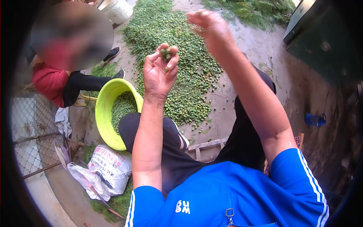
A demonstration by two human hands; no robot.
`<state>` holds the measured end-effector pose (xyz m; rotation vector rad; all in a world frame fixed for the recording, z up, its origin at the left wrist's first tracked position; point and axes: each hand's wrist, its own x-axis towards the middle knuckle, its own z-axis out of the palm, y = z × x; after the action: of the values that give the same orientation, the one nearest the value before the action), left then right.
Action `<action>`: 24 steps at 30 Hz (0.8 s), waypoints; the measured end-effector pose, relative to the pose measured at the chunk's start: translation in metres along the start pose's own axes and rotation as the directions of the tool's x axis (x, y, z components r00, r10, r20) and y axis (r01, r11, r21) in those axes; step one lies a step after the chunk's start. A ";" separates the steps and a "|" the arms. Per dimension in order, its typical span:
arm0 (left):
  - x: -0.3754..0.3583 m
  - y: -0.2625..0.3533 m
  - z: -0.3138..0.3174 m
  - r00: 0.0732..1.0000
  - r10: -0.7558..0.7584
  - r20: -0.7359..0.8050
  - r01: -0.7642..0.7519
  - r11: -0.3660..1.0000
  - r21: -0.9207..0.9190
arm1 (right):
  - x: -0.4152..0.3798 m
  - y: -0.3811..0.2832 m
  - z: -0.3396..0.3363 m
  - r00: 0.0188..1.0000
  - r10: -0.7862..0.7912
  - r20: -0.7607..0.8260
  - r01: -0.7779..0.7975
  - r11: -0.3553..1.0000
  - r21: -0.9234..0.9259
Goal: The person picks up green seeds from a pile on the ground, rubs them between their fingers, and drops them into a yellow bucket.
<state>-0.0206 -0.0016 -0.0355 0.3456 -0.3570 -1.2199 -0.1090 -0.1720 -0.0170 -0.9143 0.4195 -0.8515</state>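
Observation:
My left hand (pixel 160 72) is raised with the palm up, its fingers curled round a few small green pods (pixel 165 54). To the upper right, my right hand (pixel 208 24) is smeared by motion, with its fingers stretched out over the edge of the pile. A wide pile of small round green pods (pixel 185 83) covers the floor beneath both hands. Left of my left forearm stands a yellow-green tub (pixel 102 109), tilted towards me, with more green pods (pixel 124 108) inside.
A person in red (pixel 51 83) sits at the upper left, near a white bucket (pixel 116 11). Feathery green stalks (pixel 257 9) lie at the top right beside a dark green box (pixel 321 41). A white printed sack (pixel 111 166) rests below the tub; a blue container (pixel 315 120) is at right.

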 end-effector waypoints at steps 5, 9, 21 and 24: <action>0.000 0.005 -0.014 0.998 0.001 -0.061 -0.004 0.998 -0.056 | 0.026 -0.033 -0.042 0.767 -0.638 -0.067 0.534 0.693 -0.483; -0.006 0.027 -0.031 0.954 -0.079 -0.289 0.081 0.997 -0.006 | 0.014 -0.029 -0.038 0.893 -0.449 0.040 0.427 0.814 -0.393; -0.178 0.231 -0.075 0.409 0.657 -0.633 0.566 0.362 0.741 | -0.012 -0.034 -0.015 0.984 -0.160 0.075 0.177 0.912 -0.369; -0.204 0.245 -0.081 0.374 0.693 -0.616 0.596 0.329 0.732 | -0.009 -0.026 -0.018 0.961 -0.193 0.198 0.262 0.865 -0.427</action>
<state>0.1604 0.2723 -0.0160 2.0908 0.0206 -0.2890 -0.1382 -0.1826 -0.0059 -1.4745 0.3889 -0.9102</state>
